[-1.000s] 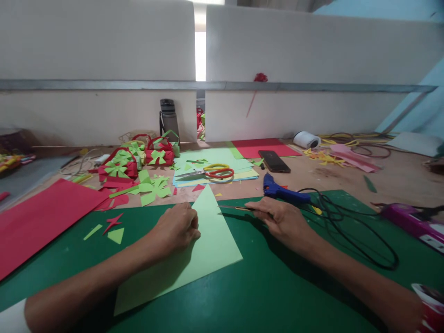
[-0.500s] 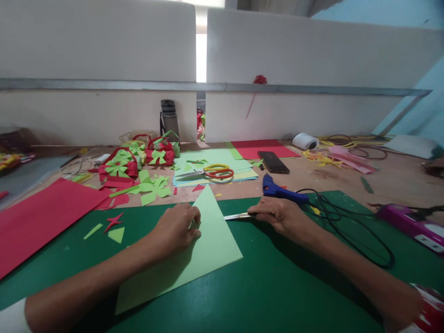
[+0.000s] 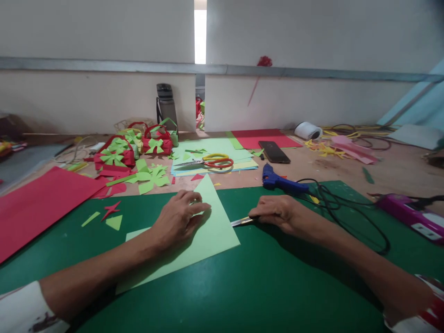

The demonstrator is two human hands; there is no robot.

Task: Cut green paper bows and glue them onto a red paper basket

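A light green paper sheet point(image 3: 208, 233) folded into a triangle lies on the dark green cutting mat point(image 3: 270, 282). My left hand point(image 3: 176, 217) presses down on the paper near its upper part, fingers curled with the fingertips on the sheet. My right hand point(image 3: 277, 212) is closed round a craft knife point(image 3: 242, 221), whose blade tip touches the paper's right slanted edge.
A blue glue gun point(image 3: 280, 182) with a black cord lies just behind my right hand. Scissors point(image 3: 208, 162) rest on a paper stack, with a phone point(image 3: 274, 151), red-and-green paper baskets point(image 3: 114, 157), a red sheet point(image 3: 38, 203), a purple tool point(image 3: 409, 215) and a bottle point(image 3: 165, 107) around.
My right hand has slid the knife toward me along the paper's right edge. My left hand has shifted slightly and spread its fingers on the sheet. The view has tilted down.
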